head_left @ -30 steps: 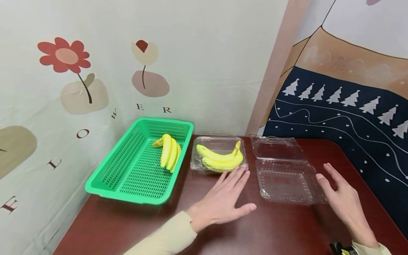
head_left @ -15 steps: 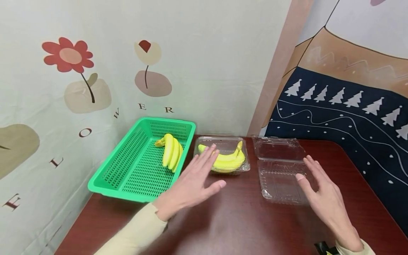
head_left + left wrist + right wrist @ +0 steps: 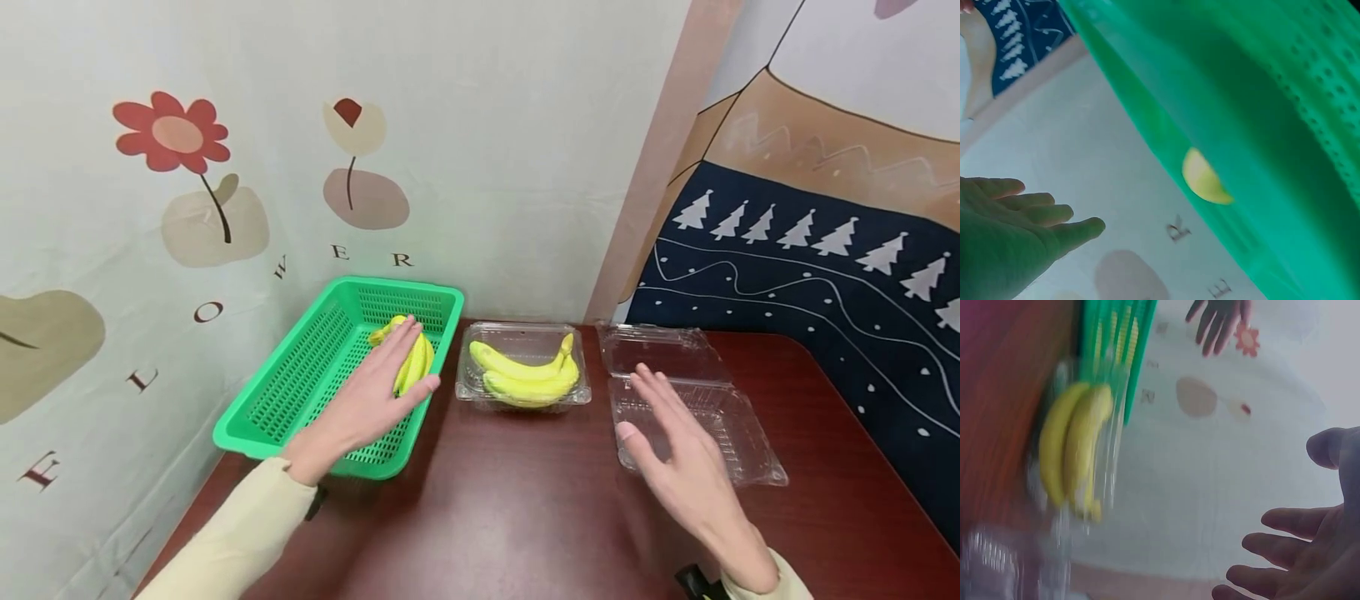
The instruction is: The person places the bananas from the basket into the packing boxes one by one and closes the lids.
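Observation:
My left hand (image 3: 367, 400) reaches over the green basket (image 3: 262, 450), fingers straight, overlapping a bunch of bananas (image 3: 422, 358) in the head view. In the left wrist view its fingers (image 3: 1082, 232) are extended beside the basket's wall, and a bit of yellow banana (image 3: 1205, 178) shows past it. My right hand (image 3: 686, 471) hovers with straight fingers and nothing in them, over the left part of an open clear plastic clamshell (image 3: 738, 433). Between the hands stands a closed clear clamshell (image 3: 468, 387) with bananas (image 3: 528, 379) inside; the right wrist view shows these bananas (image 3: 1072, 440) too.
The dark red-brown table (image 3: 487, 517) carries everything. Behind it hangs a pale wall cloth (image 3: 510, 167) with printed flowers and letters, and a dark blue printed panel (image 3: 810, 292) is at the right. The open clamshell's lid (image 3: 660, 354) lies toward the back.
My left hand has moved left from the closed clamshell's front edge to over the basket. The right hand has shifted left across the open clamshell. The containers and bananas stay put.

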The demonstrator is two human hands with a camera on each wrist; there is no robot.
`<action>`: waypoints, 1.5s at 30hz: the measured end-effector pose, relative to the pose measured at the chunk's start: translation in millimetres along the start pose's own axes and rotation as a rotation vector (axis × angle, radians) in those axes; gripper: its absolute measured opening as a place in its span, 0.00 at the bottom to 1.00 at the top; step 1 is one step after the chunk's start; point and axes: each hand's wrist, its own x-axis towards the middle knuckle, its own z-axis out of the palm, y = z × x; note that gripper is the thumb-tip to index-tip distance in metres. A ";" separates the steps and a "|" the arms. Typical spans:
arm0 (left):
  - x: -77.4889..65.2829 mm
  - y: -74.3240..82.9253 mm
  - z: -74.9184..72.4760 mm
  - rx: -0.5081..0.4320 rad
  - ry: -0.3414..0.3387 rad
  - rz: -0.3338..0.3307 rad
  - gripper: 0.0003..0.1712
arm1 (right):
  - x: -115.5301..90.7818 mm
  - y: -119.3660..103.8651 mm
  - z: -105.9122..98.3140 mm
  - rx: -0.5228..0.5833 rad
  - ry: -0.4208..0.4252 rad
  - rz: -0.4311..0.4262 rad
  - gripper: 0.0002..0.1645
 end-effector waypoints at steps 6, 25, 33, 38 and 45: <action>1.6 -31.3 -12.2 0.027 -0.030 -0.084 0.49 | 0.2 -17.0 29.9 0.003 -0.063 -0.074 0.37; 28.6 -86.8 -30.8 0.143 -0.158 -0.176 0.52 | 5.2 -58.9 109.3 0.031 -0.266 -0.303 0.38; 35.3 -88.0 -40.6 0.079 -0.233 -0.171 0.51 | 11.5 -75.7 133.1 0.056 -0.402 -0.390 0.39; 40.1 -88.7 -48.4 0.022 -0.291 -0.165 0.49 | 14.4 -84.7 146.1 0.037 -0.469 -0.494 0.40; 53.1 -89.5 -50.3 -0.091 -0.354 -0.161 0.48 | 15.6 -91.8 161.1 -0.037 -0.501 -0.590 0.39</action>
